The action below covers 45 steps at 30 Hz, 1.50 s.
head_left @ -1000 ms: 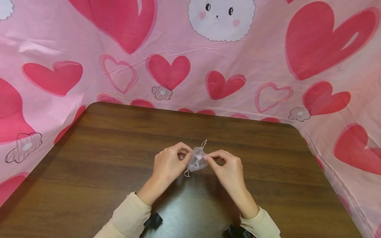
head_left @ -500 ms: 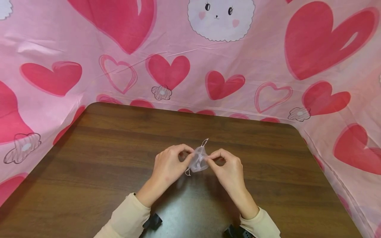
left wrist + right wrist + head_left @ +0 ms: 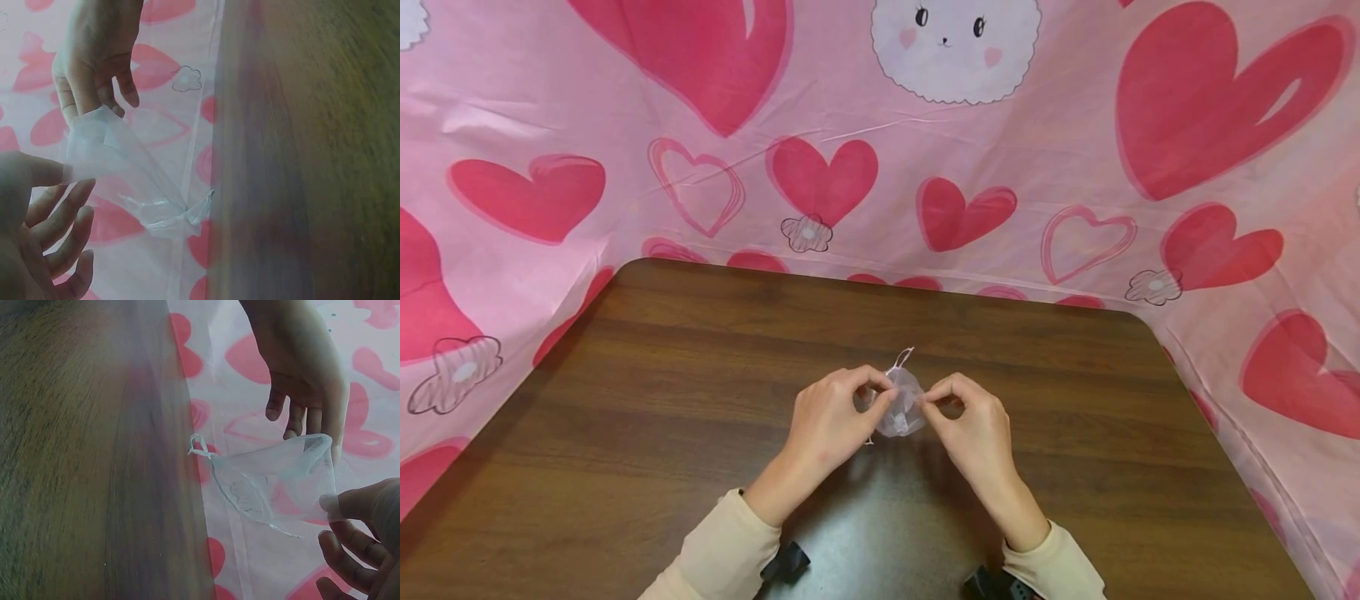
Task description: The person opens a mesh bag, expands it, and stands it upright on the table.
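A small sheer white drawstring pouch [image 3: 901,408] is held up over the table between my two hands. My left hand [image 3: 838,417] pinches one side of it between thumb and forefinger. The opposite side is pinched by my right hand [image 3: 973,429] in the same way. In the right wrist view the see-through mesh of the pouch [image 3: 275,481] spreads between the fingers, with a knotted cord loop [image 3: 200,445] at its far end. From the left wrist the pouch [image 3: 119,156] looks stretched and folded, its lower end gathered. A white cord [image 3: 904,357] sticks out beyond the pouch.
A dark brown wooden table [image 3: 700,350] with rounded far corners lies beneath the hands. Pink cloth [image 3: 842,100] printed with hearts hangs around its back and sides. Black wrist straps [image 3: 786,562] sit at the beige sleeves [image 3: 722,542].
The pouch has shifted shape between my fingers and looks rounder. Its far cord loop has swung slightly left. My left hand has moved a little right, while my right hand stays nearly still.
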Motion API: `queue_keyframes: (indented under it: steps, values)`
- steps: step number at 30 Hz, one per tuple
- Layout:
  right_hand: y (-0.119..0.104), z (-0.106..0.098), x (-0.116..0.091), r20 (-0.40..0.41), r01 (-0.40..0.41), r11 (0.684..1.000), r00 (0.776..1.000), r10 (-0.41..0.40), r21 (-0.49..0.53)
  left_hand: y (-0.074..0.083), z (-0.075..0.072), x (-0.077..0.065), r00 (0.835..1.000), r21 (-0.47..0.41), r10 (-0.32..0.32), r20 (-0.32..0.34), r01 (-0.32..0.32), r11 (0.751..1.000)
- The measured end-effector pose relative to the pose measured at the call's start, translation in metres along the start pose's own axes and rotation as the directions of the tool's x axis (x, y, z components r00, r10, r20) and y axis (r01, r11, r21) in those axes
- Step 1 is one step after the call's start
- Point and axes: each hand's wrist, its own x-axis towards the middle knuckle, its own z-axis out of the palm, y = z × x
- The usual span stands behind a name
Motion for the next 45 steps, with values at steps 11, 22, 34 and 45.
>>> queue_keyframes:
  steps: [11,22,34,45]
  values:
    - [-0.003,-0.001,0.000,0.054,0.009,1.000,0.999,-0.008,-0.012,0.000,-0.004,0.001,0.998,-0.018,0.048,0.032,-0.047,0.999]
    - [-0.007,-0.004,-0.001,0.095,0.076,0.996,0.992,-0.080,0.046,-0.002,-0.002,-0.001,0.993,0.045,0.091,0.082,-0.095,0.995]
    - [-0.010,-0.005,0.000,0.060,0.119,0.990,0.990,-0.124,0.077,-0.005,-0.003,0.001,0.997,0.097,0.070,-0.026,-0.067,0.993]
    - [-0.009,-0.005,-0.001,0.100,0.083,0.995,0.992,-0.077,-0.063,-0.008,-0.002,0.002,0.988,0.120,0.106,-0.114,-0.092,0.988]
